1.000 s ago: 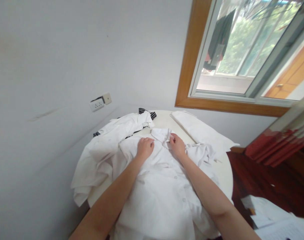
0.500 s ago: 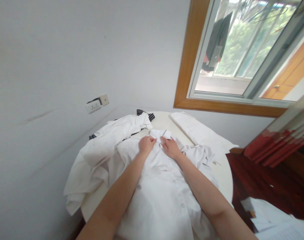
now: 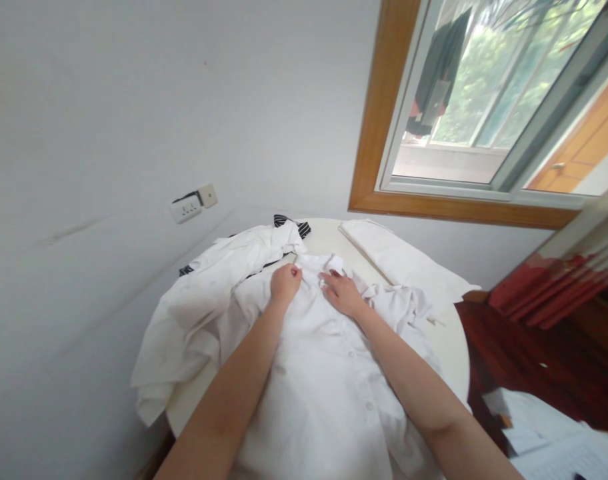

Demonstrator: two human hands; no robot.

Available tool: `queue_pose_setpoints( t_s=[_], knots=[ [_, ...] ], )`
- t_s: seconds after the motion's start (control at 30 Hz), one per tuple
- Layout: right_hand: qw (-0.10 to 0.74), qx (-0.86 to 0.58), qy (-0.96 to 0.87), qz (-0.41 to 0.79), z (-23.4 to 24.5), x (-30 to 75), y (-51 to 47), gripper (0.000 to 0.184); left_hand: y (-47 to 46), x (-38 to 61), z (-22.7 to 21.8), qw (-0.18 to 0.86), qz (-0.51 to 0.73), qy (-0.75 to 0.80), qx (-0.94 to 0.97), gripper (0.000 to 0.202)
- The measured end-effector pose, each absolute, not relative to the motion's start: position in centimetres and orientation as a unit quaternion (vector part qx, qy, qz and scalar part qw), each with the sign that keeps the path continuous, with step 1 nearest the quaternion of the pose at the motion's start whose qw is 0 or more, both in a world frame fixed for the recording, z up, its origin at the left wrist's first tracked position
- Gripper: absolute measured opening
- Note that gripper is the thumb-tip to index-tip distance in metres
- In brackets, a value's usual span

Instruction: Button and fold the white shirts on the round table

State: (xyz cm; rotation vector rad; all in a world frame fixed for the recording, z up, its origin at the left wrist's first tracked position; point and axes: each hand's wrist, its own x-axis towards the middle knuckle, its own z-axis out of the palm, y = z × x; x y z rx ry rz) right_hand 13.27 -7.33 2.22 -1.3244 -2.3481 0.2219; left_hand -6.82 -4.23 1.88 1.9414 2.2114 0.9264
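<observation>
A white buttoned shirt (image 3: 329,380) lies front up across the round table, its collar (image 3: 329,263) toward the wall. At the left side of the collar, my left hand (image 3: 285,285) is closed, thumb and fingers pinched on the shirt's cloth. My right hand (image 3: 343,293) rests on the right side of the neckline with its fingers stretched out and somewhat apart. The cloth is bunched between the two hands. Small buttons run down the shirt front, right of its middle.
Another white garment with black striped trim (image 3: 197,307) is heaped on the table's left side. Folded white cloth (image 3: 409,260) lies at the back right of the white table (image 3: 454,353). Papers (image 3: 554,433) are at the lower right. Wall and window frame (image 3: 459,208) stand behind.
My left hand has moved a little left and up, away from the middle of the collar. The collar now looks more rumpled. My right hand has stayed nearly in place.
</observation>
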Motion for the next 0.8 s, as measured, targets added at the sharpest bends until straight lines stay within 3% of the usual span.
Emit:
queue_pose_setpoints(
  t_s=[0.17,0.33,0.47,0.67,0.8],
  knots=[
    [0.253,-0.521,-0.812,0.076,2.7,13.3,-7.6,0.052,-4.9,-6.4,2.0,0.036,0.308,0.714,0.628,0.026],
    [0.301,-0.600,-0.738,0.074,3.0,13.4,-7.8,0.037,-5.2,-6.2,2.0,0.013,0.264,0.702,0.661,0.030],
    [0.278,-0.581,-0.762,0.063,2.8,13.4,-7.8,0.029,-5.1,-6.3,1.8,0.003,0.260,0.703,0.662,0.029],
    [0.213,-0.488,-0.846,0.035,1.6,13.1,-7.5,0.043,-5.7,-5.8,2.7,-0.016,0.271,0.701,0.659,0.028],
    [0.183,-0.488,-0.853,0.031,1.7,12.8,-7.6,0.041,-6.6,-4.7,3.6,-0.051,0.299,0.627,0.718,0.026]
  ],
)
